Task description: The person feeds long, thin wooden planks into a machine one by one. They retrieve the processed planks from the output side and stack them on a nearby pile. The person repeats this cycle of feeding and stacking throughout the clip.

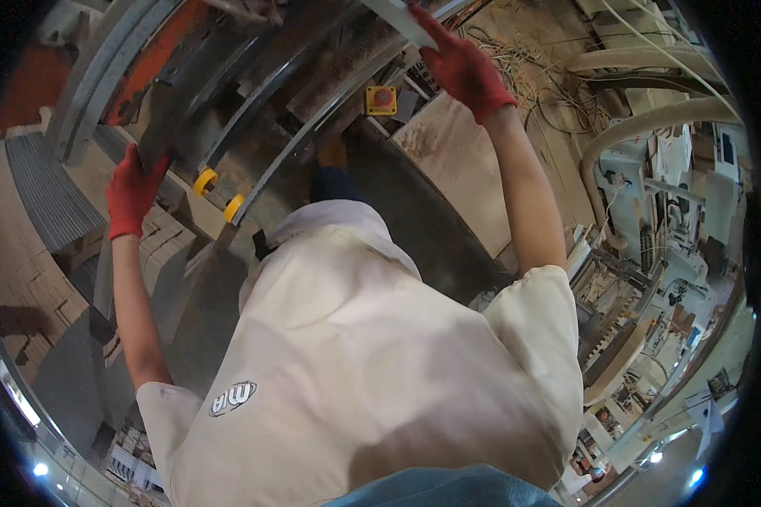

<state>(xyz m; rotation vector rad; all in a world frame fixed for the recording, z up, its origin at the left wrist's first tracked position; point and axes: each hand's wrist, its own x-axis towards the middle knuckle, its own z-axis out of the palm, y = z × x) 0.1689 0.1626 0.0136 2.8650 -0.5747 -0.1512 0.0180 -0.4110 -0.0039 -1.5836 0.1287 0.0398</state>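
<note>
My left hand point(135, 193), in a red glove, is closed on the end of a dark flat panel point(162, 118) at the upper left. Its thumb and fingers lie on either side of the edge. Far off to the right, my right hand point(469, 74), also red-gloved, grips the end of a pale strip point(402, 23) at the top of the view. Whether the strip and the panel belong to one piece I cannot tell. Between the hands run curved-looking metal rails point(313, 127), two of them ending in yellow caps point(233, 208).
A red button on a yellow box point(380, 100) sits beside the rails. Stacked boards point(51, 194) stand at the left. A brown board point(461, 165) lies on the right, near tangled straps point(533, 63) on the floor. Machinery with thick hoses point(643, 127) fills the far right.
</note>
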